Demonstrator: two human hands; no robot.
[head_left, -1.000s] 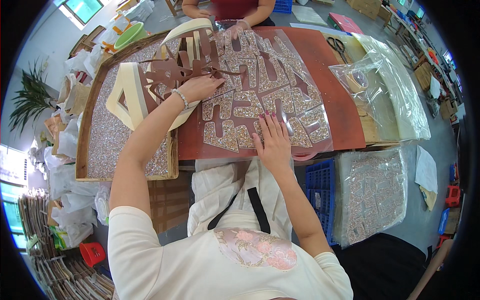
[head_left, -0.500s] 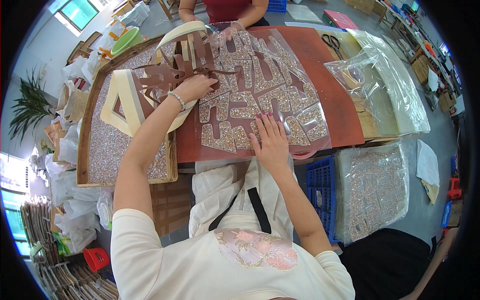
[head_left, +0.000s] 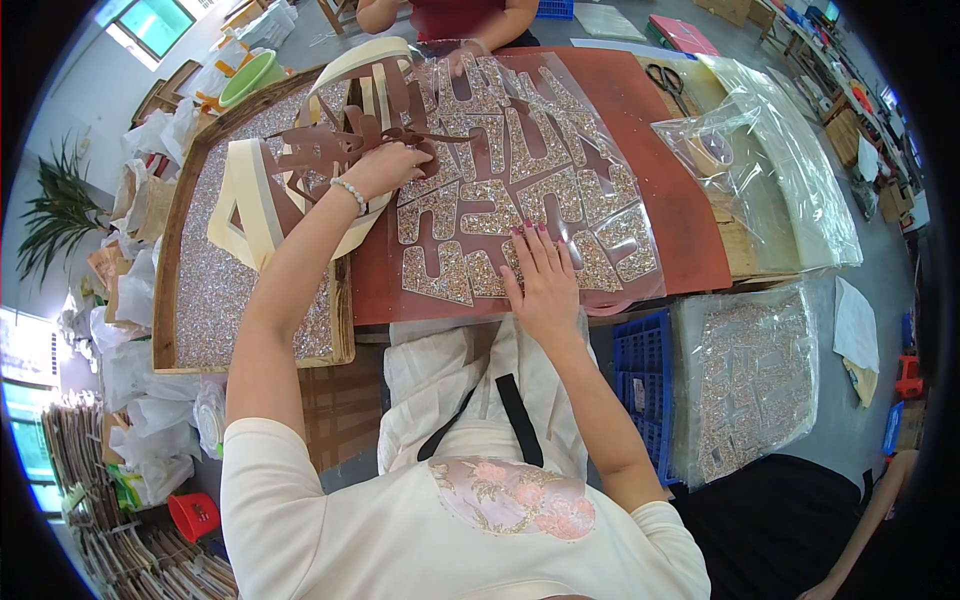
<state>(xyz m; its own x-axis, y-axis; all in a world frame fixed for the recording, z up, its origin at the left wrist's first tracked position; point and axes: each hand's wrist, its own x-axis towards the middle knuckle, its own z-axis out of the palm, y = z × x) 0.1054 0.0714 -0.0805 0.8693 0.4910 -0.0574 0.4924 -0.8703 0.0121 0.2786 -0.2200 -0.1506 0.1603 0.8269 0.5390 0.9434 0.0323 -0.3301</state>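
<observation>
Brown strip (head_left: 447,137) points lengthwise rightward, right grip (head_left: 545,287) spread flat, left grip (head_left: 385,170) unclear.

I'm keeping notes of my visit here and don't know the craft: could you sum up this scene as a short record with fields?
Left hand: at the brown cut-out strips; grip unclear
Right hand: flat on the glittery cut-out sheet, fingers spread
Under the sheet: red-brown mat
Left side: wooden tray of loose glitter, cream bands lying across it
Right side: black scissors, clear plastic film
Across the table: another person
</observation>
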